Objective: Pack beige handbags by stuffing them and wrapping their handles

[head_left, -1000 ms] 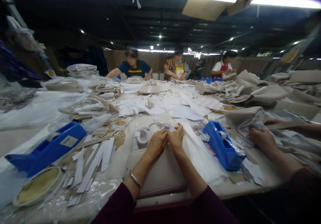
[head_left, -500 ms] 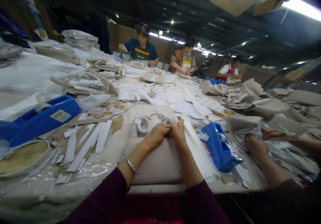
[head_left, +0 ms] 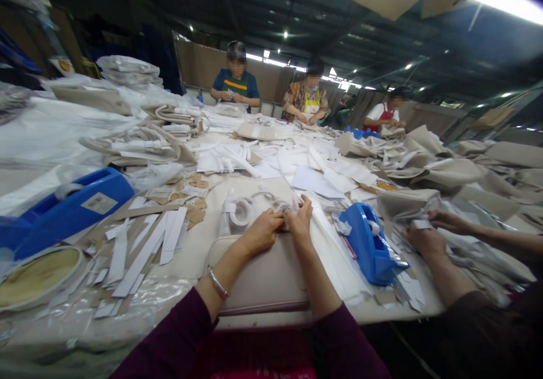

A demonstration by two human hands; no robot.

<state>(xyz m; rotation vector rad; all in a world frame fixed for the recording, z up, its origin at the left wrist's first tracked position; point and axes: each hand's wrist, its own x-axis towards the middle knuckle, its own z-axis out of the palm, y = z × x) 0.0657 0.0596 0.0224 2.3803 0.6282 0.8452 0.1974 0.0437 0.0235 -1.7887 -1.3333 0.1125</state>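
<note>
Left hand (head_left: 265, 233), right hand (head_left: 299, 222), together at far edge of beige bag (head_left: 265, 284), grip unclear; bag lying between forearms (head_left: 317, 274), on worktop (head_left: 360, 315)

Left arm (head_left: 227, 268) and right arm (head_left: 319, 280), both in dark purple long sleeves, angled forward, converging. Bare left hand (head_left: 262, 233) bent inward, knuckles up, fingers (head_left: 275, 217) curled. Bare right hand (head_left: 299, 223) beside it, one finger pointing up; fingertip contact unclear.

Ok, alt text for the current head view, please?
Left hand and right hand meet at the upper edge of a beige handbag; what they pinch is hidden. A blue tape dispenser sits left, another right; three co-workers work across the cluttered worktable.
</note>
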